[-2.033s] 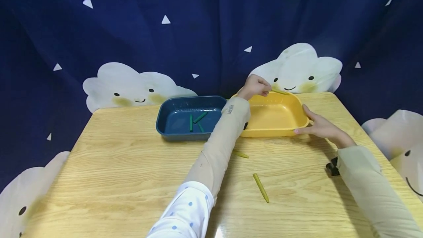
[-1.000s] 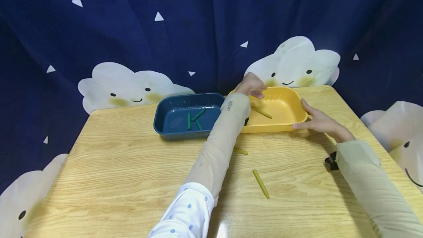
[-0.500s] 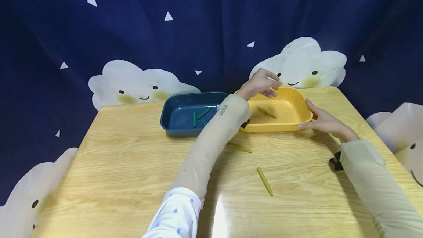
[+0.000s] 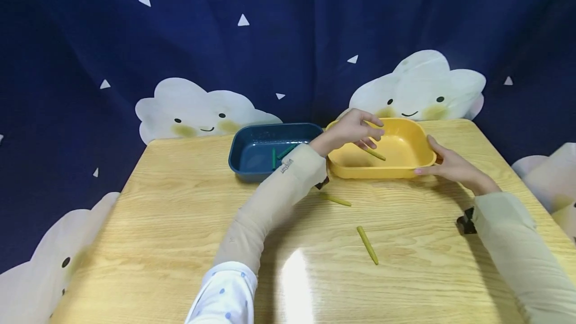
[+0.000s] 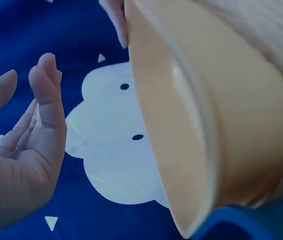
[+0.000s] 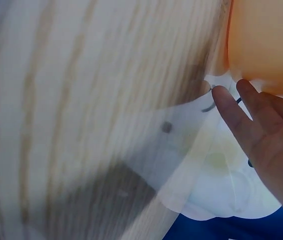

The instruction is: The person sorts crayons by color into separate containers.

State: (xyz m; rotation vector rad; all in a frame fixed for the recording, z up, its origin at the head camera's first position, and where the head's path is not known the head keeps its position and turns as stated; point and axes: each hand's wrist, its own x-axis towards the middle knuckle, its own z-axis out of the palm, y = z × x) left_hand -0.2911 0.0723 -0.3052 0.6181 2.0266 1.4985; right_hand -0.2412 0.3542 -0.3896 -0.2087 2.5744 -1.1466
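Observation:
My left hand (image 4: pixel 353 128) hovers over the left part of a yellow tray (image 4: pixel 369 173), fingers loosely bent and holding nothing. The left wrist view has that hand (image 5: pixel 31 160) apart from the tray wall (image 5: pixel 246 110), thumb and fingers spread. Beneath it, partly hidden by the fingers, a yellow crayon (image 4: pixel 377 154) lies in the tray. My right hand (image 4: pixel 456 168) rests at the tray's right end, its extended fingers against the outside near the front corner. On the table in front lie two more yellow crayons, one closer to the tray (image 4: pixel 336 200) and another nearer me (image 4: pixel 368 245).
A dark blue tray (image 4: pixel 238 164) stands left of the yellow one, with green crayons (image 4: pixel 274 158) inside, partly covered by my left sleeve (image 4: pixel 279 189). Behind the wooden table (image 4: pixel 180 224) hangs a navy curtain (image 4: pixel 202 39) printed with clouds.
My left hand let go of a yellow crayon, which dropped into the yellow tray. The hand then opened and drew slightly back toward the left. My right hand stayed at the tray's end.

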